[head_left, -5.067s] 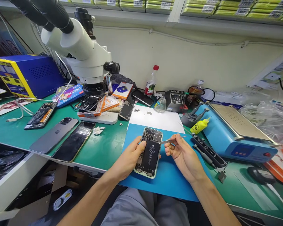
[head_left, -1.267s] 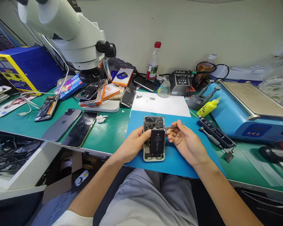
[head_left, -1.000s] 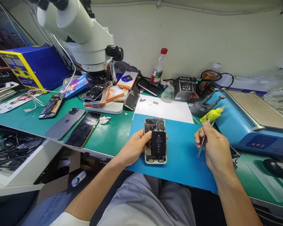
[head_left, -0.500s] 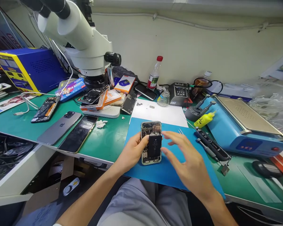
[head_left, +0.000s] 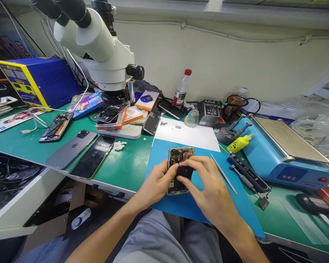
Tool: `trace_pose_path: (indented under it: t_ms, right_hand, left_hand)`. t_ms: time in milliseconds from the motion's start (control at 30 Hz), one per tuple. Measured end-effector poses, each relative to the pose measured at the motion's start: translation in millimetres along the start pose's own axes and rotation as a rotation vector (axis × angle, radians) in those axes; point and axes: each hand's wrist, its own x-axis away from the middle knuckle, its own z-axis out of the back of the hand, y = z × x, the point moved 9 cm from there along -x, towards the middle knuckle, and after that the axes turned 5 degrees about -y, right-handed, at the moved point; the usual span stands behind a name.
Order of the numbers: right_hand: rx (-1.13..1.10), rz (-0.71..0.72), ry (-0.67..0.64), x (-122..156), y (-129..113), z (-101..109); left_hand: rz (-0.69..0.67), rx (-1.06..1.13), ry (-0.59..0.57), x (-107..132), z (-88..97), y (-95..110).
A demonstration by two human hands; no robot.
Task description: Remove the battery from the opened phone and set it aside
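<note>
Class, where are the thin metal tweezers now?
In the head view, the thin metal tweezers lie on the blue mat, between the right hand on the opened phone and the long black tool.

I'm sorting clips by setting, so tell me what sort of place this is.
Most likely a phone repair bench: an opened phone between the left hand and right hand over a blue mat, a microscope on the green table, and more phones lying beside it.
</note>
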Motion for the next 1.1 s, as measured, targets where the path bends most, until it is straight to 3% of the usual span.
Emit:
trace_pose_path:
  t_ms: [367, 633, 1100]
  right_hand:
    - [-0.034, 0.042, -0.023, -7.6, -2.4, -0.1]
    - [-0.108, -0.011, -0.081, -7.9, 4.4, -0.1]
    - [-0.083, 0.033, -0.073, -3.0, 2.2, 1.8]
  left_hand:
    - [0.045, -0.064, 0.036, -1.1, 4.7, -6.8]
    - [0.042, -0.066, 0.065, -1.0, 5.9, -2.9]
    - [-0.006, 0.003, -0.001, -2.6, 1.5, 3.2]
